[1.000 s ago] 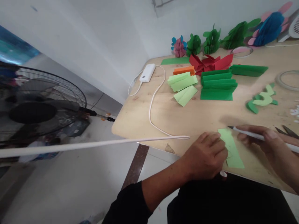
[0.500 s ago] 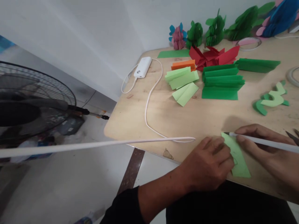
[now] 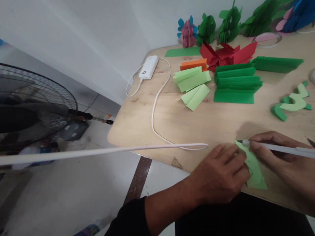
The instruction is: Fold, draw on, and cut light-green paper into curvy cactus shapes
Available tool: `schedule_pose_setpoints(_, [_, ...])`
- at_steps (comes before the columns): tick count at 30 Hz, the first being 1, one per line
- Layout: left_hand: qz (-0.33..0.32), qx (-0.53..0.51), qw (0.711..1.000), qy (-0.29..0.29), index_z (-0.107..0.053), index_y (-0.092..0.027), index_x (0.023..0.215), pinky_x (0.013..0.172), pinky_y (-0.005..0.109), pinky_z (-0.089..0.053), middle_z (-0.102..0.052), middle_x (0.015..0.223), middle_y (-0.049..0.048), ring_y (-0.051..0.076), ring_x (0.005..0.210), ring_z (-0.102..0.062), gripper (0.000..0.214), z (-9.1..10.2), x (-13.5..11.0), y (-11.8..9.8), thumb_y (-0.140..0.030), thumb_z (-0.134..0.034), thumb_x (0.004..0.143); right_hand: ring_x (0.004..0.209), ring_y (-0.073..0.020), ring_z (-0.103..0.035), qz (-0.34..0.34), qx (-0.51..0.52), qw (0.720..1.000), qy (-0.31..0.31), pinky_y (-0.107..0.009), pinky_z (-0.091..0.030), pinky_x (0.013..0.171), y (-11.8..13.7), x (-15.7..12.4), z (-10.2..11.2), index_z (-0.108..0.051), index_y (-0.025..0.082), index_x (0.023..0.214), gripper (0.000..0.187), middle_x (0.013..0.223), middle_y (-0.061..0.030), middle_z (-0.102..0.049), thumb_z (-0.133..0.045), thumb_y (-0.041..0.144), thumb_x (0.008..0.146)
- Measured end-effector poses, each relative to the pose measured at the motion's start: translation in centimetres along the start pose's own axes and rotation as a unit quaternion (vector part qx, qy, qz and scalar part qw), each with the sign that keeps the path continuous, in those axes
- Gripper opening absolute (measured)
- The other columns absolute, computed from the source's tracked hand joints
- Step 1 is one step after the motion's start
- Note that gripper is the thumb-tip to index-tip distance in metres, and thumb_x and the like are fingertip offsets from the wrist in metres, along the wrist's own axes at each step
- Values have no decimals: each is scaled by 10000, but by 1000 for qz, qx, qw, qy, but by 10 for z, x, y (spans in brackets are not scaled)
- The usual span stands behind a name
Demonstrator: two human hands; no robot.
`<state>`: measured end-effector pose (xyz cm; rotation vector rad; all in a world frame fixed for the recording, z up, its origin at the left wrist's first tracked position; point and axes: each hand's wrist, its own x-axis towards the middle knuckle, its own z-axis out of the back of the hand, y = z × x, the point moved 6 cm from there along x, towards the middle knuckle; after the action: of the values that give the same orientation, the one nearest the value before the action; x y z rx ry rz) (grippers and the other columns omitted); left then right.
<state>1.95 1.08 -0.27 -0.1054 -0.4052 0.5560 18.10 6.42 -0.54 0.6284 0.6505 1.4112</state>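
A folded light green paper strip (image 3: 254,172) lies near the front edge of the wooden table (image 3: 197,126). My left hand (image 3: 221,175) presses down on its left side with the fingers curled over it. My right hand (image 3: 280,157) grips a white pen (image 3: 275,147) whose tip touches the far end of the strip. A drawn curve shows on the strip beside my left fingers.
Stacks of folded paper lie further back: light green (image 3: 193,87), dark green (image 3: 236,85), orange (image 3: 193,64), red (image 3: 227,54). Paper flowers (image 3: 209,31) line the wall. A white power bank (image 3: 149,67) trails a cable (image 3: 157,108) across the table. Cut leaf shapes (image 3: 292,103) lie right. A fan (image 3: 31,105) stands left.
The pen tip has come down onto the far end of the light green strip. My left hand has stayed on the strip. The view has shifted a little left.
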Motion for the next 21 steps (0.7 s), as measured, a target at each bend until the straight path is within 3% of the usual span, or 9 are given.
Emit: schedule_pose_setpoints(21, [1,14,1000,22,-646,-95,1163,1101,456,-420,-618,1338,173,306,1346,-510,296,-3,-2,-2,-231,-436,1003,684,-230,-716,18,-2,1000,12,-321,-547,576,6,3,-5,-707,263,792,453,778,-39,-761,-611,704,763])
